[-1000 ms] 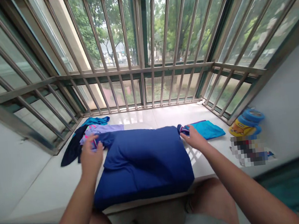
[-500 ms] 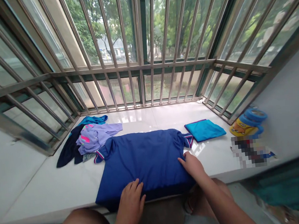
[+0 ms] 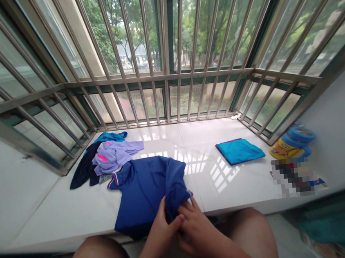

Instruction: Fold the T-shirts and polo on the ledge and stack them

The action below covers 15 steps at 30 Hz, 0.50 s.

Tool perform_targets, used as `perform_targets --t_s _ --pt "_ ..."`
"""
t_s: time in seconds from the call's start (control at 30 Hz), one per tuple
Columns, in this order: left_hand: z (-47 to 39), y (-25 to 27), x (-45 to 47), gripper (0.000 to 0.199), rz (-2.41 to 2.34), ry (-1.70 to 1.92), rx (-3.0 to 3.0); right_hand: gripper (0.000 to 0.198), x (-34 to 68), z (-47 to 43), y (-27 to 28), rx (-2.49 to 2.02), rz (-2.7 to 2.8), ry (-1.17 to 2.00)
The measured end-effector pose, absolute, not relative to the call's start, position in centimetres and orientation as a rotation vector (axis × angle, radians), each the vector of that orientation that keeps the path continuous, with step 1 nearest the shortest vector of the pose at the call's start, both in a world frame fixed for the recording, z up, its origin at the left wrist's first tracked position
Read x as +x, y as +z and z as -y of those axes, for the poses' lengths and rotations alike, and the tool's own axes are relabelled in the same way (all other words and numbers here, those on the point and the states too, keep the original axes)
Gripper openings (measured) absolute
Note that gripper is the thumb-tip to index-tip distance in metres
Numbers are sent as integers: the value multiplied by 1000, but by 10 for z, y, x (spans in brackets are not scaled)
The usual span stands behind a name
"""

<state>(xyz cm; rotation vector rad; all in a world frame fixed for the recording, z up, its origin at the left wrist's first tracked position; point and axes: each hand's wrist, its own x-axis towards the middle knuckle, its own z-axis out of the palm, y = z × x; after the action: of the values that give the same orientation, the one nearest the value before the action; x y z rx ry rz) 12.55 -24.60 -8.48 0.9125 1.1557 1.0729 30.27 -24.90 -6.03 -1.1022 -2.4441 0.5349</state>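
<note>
A dark blue shirt (image 3: pixel 142 189) with striped sleeve cuffs lies at the sill's front edge, its lower part hanging over. The right side of it is gathered up and folded inward. My left hand (image 3: pixel 164 225) closes on this bunched cloth, with some fingers hidden behind or under it. Beside it, touching, my right hand (image 3: pixel 193 227) grips the same bunched side near the right cuff. Farther left, a lilac garment with pink patches (image 3: pixel 113 155) lies on a rumpled pile with a navy garment (image 3: pixel 82 167) and a teal garment (image 3: pixel 111 136).
A folded turquoise cloth (image 3: pixel 240 151) lies on the white sill (image 3: pixel 210 190), right of the shirt. Near the right wall stands a blue and yellow bottle (image 3: pixel 292 141), with a blurred-out object in front. Metal bars (image 3: pixel 167 77) enclose the sill in front of the windows.
The shirt's right side, flat before, has been lifted and folded leftward. My right hand has moved left with it; my left hand, flat on the cloth before, now grips it beside the right.
</note>
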Motion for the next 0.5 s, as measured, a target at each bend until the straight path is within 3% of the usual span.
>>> perform_targets --t_s 0.1,0.23,0.3,0.37,0.5 --pt "238 -70 133 66 -1124 1126 593 50 290 268 -42 -830 2576 535" --pt "231 -57 120 55 -1110 1233 318 15 308 266 -44 -877 2360 688" --pt "234 -48 109 58 -1070 1258 281 15 324 257 -54 -1060 2165 658" --pt "243 -35 98 63 -1053 1265 250 31 336 245 -67 -1224 2041 560" --pt "274 -15 71 69 -1055 1267 279 95 329 222 -95 -1353 2149 564"
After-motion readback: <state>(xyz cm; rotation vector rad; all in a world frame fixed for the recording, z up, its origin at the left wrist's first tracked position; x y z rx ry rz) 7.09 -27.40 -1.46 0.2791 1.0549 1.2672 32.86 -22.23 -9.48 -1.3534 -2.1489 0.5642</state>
